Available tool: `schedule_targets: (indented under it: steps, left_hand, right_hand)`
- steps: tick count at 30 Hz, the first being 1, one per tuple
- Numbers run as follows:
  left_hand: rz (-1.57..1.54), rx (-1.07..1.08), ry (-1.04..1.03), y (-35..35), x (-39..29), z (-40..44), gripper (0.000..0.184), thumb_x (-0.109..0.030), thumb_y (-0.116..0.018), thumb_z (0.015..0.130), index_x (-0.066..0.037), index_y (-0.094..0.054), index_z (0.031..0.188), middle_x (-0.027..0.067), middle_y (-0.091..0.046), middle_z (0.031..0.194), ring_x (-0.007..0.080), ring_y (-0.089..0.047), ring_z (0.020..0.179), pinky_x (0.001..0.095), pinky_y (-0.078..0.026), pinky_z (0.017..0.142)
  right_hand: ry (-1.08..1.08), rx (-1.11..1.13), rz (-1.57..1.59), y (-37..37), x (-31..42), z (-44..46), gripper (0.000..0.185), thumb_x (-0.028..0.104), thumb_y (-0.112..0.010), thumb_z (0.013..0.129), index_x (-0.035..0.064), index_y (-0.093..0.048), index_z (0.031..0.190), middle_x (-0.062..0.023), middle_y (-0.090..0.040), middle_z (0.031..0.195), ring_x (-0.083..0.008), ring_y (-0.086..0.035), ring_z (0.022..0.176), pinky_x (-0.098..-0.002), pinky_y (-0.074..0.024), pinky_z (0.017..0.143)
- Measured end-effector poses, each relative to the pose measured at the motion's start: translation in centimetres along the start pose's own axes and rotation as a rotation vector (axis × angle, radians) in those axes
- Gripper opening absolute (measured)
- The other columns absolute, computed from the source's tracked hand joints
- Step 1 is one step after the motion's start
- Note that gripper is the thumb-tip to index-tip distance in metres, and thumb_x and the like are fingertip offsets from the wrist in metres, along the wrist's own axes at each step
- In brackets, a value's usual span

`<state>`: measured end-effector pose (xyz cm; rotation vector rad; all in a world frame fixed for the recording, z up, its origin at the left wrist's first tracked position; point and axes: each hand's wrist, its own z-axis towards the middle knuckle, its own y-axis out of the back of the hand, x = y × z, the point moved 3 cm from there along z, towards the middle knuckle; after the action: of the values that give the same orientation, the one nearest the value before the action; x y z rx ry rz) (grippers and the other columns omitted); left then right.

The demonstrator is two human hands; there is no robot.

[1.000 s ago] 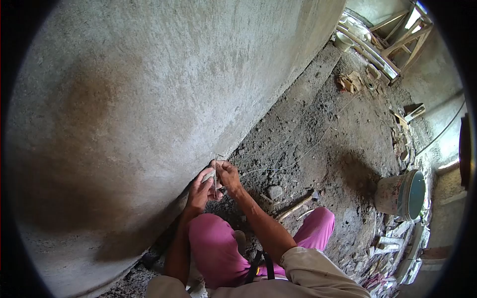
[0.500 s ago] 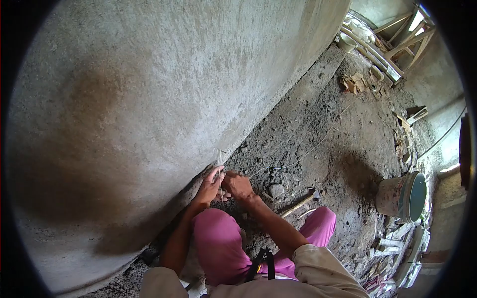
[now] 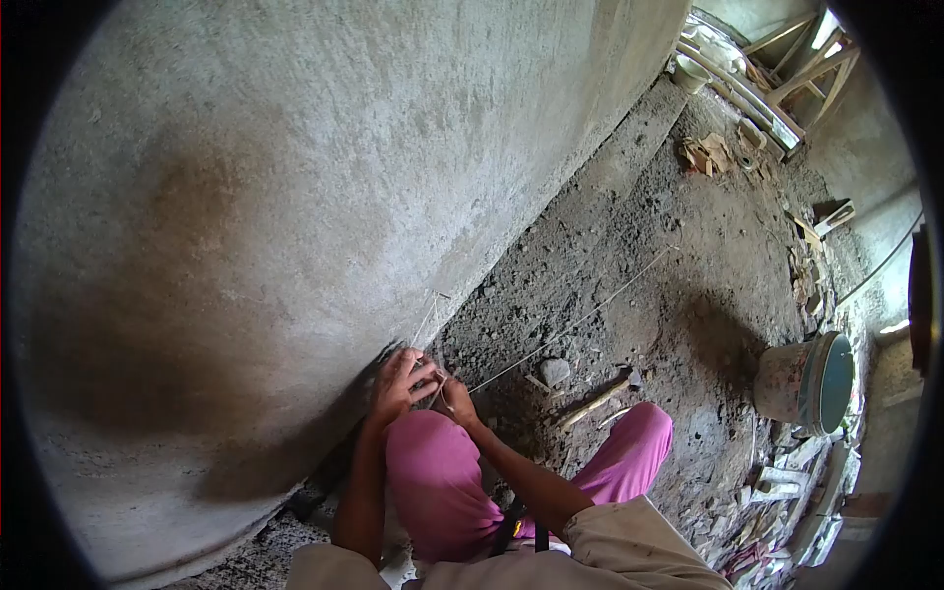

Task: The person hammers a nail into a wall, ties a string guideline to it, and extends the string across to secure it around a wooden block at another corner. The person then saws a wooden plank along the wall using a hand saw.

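Observation:
A thin pale string (image 3: pixel 570 329) runs taut from my hands across the dirt floor toward the upper right. Its near end goes up to a small nail (image 3: pixel 442 295) low on the plastered wall (image 3: pixel 324 197). Close to the wall's foot, my left hand (image 3: pixel 395 385) has its fingers bent around the string below the nail. Just to its right, my right hand (image 3: pixel 456 401) pinches the string, with a loop hanging between the two hands. The exact fingertip grip is partly hidden.
A hammer-like tool (image 3: pixel 600 398) with a wooden handle lies near my right knee, beside a stone (image 3: pixel 555 372). A bucket (image 3: pixel 801 383) stands at right. Scrap wood (image 3: pixel 787 487) and rubble line the far wall, and a pale bowl (image 3: pixel 690 74) sits at the back.
Both hands have moved down, away from the nail, and my right hand has drawn back toward my knee. The string across the floor has gone from slack to straight.

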<state>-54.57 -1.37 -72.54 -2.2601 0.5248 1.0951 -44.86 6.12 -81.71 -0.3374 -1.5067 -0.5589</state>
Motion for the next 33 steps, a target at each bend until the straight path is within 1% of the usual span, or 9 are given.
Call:
schedule_targets:
  steps: [3,8,10,14,16,19,24,29,33]
  left_hand:
    - [0.213,-0.073,-0.079,1.6,-1.5,0.6,0.031,-0.039,-0.053,0.100,-0.012,-0.056,0.115,0.0019,-0.062,0.108,0.0093,-0.057,0.083,0.0280,-0.047,0.070]
    - [-0.371,0.110,-0.001,0.6,-1.6,0.9,0.026,-0.036,-0.057,0.097,-0.012,-0.055,0.108,-0.0001,-0.058,0.089,0.0077,-0.049,0.074,0.0235,-0.039,0.068]
    - [-0.261,0.074,-0.053,0.1,-2.2,0.1,0.026,-0.036,-0.058,0.097,-0.011,-0.055,0.107,-0.0010,-0.056,0.085,0.0080,-0.049,0.074,0.0237,-0.039,0.068]
    - [-0.030,-0.039,-0.202,2.3,-0.9,-0.2,0.023,-0.032,-0.054,0.100,-0.010,-0.058,0.100,-0.0036,-0.049,0.068,0.0065,-0.043,0.065,0.0234,-0.037,0.065]
    - [-0.149,0.074,-0.232,4.3,0.4,0.1,0.024,-0.030,-0.050,0.102,-0.007,-0.056,0.101,-0.0026,-0.045,0.066,0.0102,-0.046,0.065,0.0277,-0.042,0.066]
    - [-0.253,0.102,-0.200,3.7,-0.1,-1.3,0.026,-0.033,-0.050,0.102,-0.007,-0.054,0.103,-0.0020,-0.044,0.066,0.0124,-0.048,0.065,0.0310,-0.045,0.070]
    - [-0.290,0.181,-0.240,-0.7,-4.8,-2.7,0.031,-0.041,-0.051,0.100,-0.012,-0.054,0.110,0.0083,-0.054,0.135,0.0118,-0.053,0.086,0.0340,-0.045,0.082]
    - [-0.313,0.244,-0.321,-4.1,-7.6,-2.4,0.036,-0.040,-0.050,0.101,-0.013,-0.054,0.125,0.0053,-0.052,0.139,0.0092,-0.053,0.086,0.0286,-0.045,0.075]
    - [0.109,0.121,-0.317,-4.5,-7.2,-3.5,0.038,-0.035,-0.050,0.102,-0.007,-0.059,0.125,0.0049,-0.053,0.138,0.0071,-0.055,0.086,0.0244,-0.044,0.071]
  right_hand:
    - [-0.047,0.241,-0.434,-0.3,1.3,0.1,0.033,0.020,-0.058,0.088,0.0060,-0.059,0.117,-0.0206,-0.067,0.105,-0.0427,-0.064,0.096,-0.0484,-0.0516,0.079]
    - [0.099,0.520,-0.563,3.4,5.1,-1.0,0.031,0.028,-0.058,0.087,0.0052,-0.061,0.109,-0.0212,-0.067,0.101,-0.0419,-0.064,0.093,-0.0489,-0.0516,0.077]
    - [0.475,0.469,-0.645,3.1,2.9,-2.3,0.029,0.025,-0.057,0.090,0.0042,-0.061,0.111,-0.0228,-0.065,0.105,-0.0407,-0.065,0.094,-0.0469,-0.0525,0.076]
    - [0.229,0.530,-0.369,3.4,1.0,-3.0,0.035,0.025,-0.055,0.091,0.0048,-0.060,0.120,-0.0237,-0.063,0.115,-0.0406,-0.064,0.099,-0.0469,-0.0525,0.081]
    - [-0.083,0.214,-0.345,4.5,1.4,-2.9,0.039,0.028,-0.054,0.091,0.0072,-0.058,0.123,-0.0235,-0.066,0.106,-0.0423,-0.063,0.096,-0.0476,-0.0517,0.084]
    - [0.147,0.495,-0.395,3.8,1.1,-3.0,0.042,0.026,-0.057,0.092,0.0083,-0.054,0.130,-0.0255,-0.065,0.107,-0.0419,-0.064,0.097,-0.0468,-0.0513,0.086]
    - [-0.044,0.710,-0.065,7.6,10.1,0.6,0.062,0.020,-0.065,0.090,0.0100,-0.039,0.145,-0.0200,-0.065,0.118,-0.0329,-0.064,0.104,-0.0433,-0.0514,0.090]
    - [-0.273,0.645,0.398,11.8,15.4,7.7,0.073,0.038,-0.066,0.091,0.0106,-0.033,0.150,-0.0143,-0.050,0.140,-0.0253,-0.050,0.126,-0.0413,-0.0451,0.103]
    - [-0.448,0.484,0.393,10.2,16.0,11.4,0.060,0.038,-0.059,0.095,0.0021,-0.043,0.141,-0.0161,-0.059,0.129,-0.0274,-0.059,0.113,-0.0419,-0.0492,0.098]
